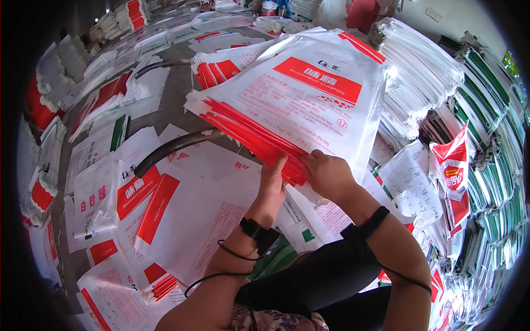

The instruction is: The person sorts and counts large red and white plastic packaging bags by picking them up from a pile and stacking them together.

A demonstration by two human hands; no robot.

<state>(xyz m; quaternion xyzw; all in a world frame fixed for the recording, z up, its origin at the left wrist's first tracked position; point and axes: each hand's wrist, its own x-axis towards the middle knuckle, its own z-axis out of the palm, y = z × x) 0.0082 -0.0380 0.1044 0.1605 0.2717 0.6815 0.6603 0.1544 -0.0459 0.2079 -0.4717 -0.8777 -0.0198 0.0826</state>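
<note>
A stack of white woven sacks [331, 124] with red print and red edges lies fanned in front of me, its near edge raised. My left hand [270, 185] is closed at the near red edge, fingers mostly hidden underneath and thumb against the side. Just right of it, my right hand [329, 175] pinches the same edge from above, fingers curled over the layered red rims. Beneath the stack, a dark curved bar [179, 146] pokes out to the left. Black devices on straps sit at both wrists, with thin cables running along the forearms.
Loose printed sacks [215, 187] cover the floor left of and below my hands. Tall piles of white sacks [417, 71] and green-edged sacks [502, 182] line the right side. A second dark bar [160, 65] lies farther off. A crumpled red-and-white sack [454, 176] stands at right.
</note>
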